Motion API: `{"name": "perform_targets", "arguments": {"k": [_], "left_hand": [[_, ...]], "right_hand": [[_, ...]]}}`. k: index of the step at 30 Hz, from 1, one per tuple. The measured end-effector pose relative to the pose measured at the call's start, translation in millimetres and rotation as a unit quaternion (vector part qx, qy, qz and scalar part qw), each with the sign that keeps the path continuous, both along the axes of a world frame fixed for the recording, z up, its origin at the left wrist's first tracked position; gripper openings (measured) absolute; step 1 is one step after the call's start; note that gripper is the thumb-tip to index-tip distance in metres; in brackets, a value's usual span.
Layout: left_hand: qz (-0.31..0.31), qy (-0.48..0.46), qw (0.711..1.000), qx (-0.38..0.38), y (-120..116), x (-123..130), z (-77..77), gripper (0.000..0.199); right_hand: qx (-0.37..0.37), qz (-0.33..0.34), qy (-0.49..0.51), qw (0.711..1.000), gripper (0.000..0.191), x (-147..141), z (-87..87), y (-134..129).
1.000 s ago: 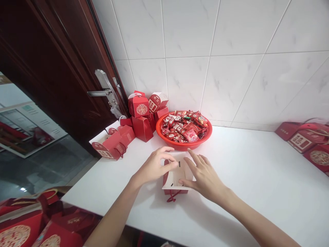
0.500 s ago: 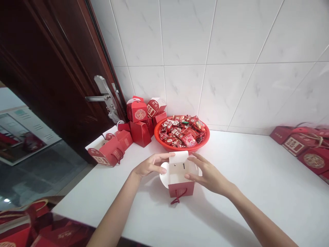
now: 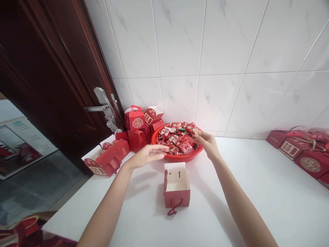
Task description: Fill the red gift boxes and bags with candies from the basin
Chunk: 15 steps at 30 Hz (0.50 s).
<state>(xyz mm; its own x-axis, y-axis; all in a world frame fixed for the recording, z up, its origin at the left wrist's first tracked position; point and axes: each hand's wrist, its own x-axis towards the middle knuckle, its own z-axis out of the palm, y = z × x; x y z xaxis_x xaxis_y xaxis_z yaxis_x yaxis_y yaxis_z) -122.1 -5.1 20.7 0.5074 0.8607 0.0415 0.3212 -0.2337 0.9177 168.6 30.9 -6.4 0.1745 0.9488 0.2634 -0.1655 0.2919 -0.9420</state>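
Note:
An open red paper box (image 3: 177, 199) with a white inside and a red cord handle stands upright on the white table. Behind it, a red plastic basin (image 3: 180, 157) is heaped with wrapped candies (image 3: 177, 139). My left hand (image 3: 147, 156) hovers at the basin's front left edge, fingers stretched out and holding nothing. Over the basin's right rim reaches my right hand (image 3: 207, 142), its thumb and fingers pinched together at a wrapped candy among the others. The fingertips partly cover that candy.
Red gift boxes (image 3: 136, 120) are piled by the wall at the back left, with open ones (image 3: 102, 159) in front. More boxes (image 3: 303, 151) sit at the right. A dark wooden door (image 3: 56, 68) borders the table's left side; the tiled wall (image 3: 180, 51) rises behind.
Both hands have let go of the box. My right hand has moved up to the candies, my left hand up and left. The box's side flaps no longer spread outward.

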Motion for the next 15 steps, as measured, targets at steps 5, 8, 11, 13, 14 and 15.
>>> {"name": "perform_targets", "arguments": {"k": [5,8,11,13,14,15], "left_hand": [[0.095,0.114,0.985,0.086,53,12,-3.8,0.039],[0.093,0.177,0.973,0.112,79,24,-11.7,0.036],[0.085,0.199,0.966,0.139,96,38,-15.8,0.047],[0.080,0.213,0.962,0.155,103,47,-16.8,0.057],[0.077,0.219,0.959,0.160,106,51,-17.1,0.060],[0.074,0.226,0.957,0.163,109,54,-17.5,0.062]], "right_hand": [[-0.002,-0.076,0.123,0.990,0.028,-18,-16.2,28],[0.001,-0.133,0.212,0.968,0.021,-11,-29.6,36],[-0.008,-0.179,0.300,0.937,0.014,10,-46.2,39],[-0.018,-0.184,0.346,0.920,0.011,25,-60.1,38],[-0.022,-0.176,0.364,0.915,0.011,32,-67.7,36],[-0.025,-0.162,0.378,0.911,0.011,36,-75.4,34]]}}
